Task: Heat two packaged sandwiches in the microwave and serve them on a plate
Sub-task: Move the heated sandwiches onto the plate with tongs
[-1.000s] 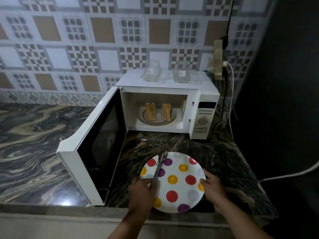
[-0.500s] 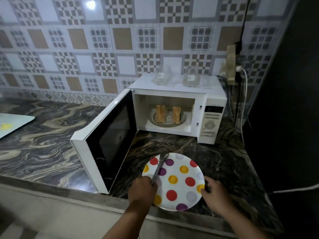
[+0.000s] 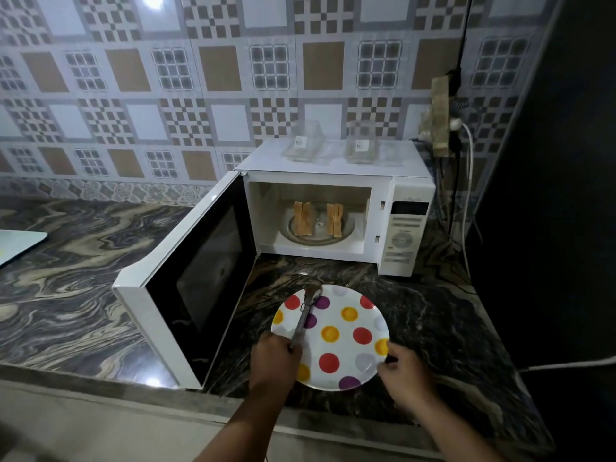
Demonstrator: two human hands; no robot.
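- So here's where I'm at: the white microwave (image 3: pixel 333 208) sits at the far side of the dark marbled stone counter (image 3: pixel 83 261), with its door (image 3: pixel 193 278) swung wide open toward the left.
- Both toasted-brown sandwiches are out of their wrappers and standing on edge on the glass turntable (image 3: pixel 316 233) inside, the left sandwich (image 3: pixel 302 218) and the right sandwich (image 3: pixel 334 220) a bit apart from each other.
- The two clear plastic sandwich packs (image 3: pixel 305 145) are empty and parked on top of the microwave.
- Near edge of the counter, right in front of the open oven: the round white plate with red, yellow and purple dots (image 3: pixel 346 315), nothing on it yet except the tool lying across it.
- My left hand (image 3: pixel 275 361) is wrapped around the handle end of a pair of metal tongs (image 3: pixel 305 315); the tips point away from me toward the plate's far rim, and look to be together.
- My right hand (image 3: pixel 405 375) is pinching the plate's near-right rim, steadying it.
- My read: heating is done, I'm in the serving step, and no sandwich has been moved.
- Next move needs the tongs lifted, reached into the cavity and closed gently around one upright sandwich so it doesn't fall apart, then brought back to the plate. Watch out for the door on the left.
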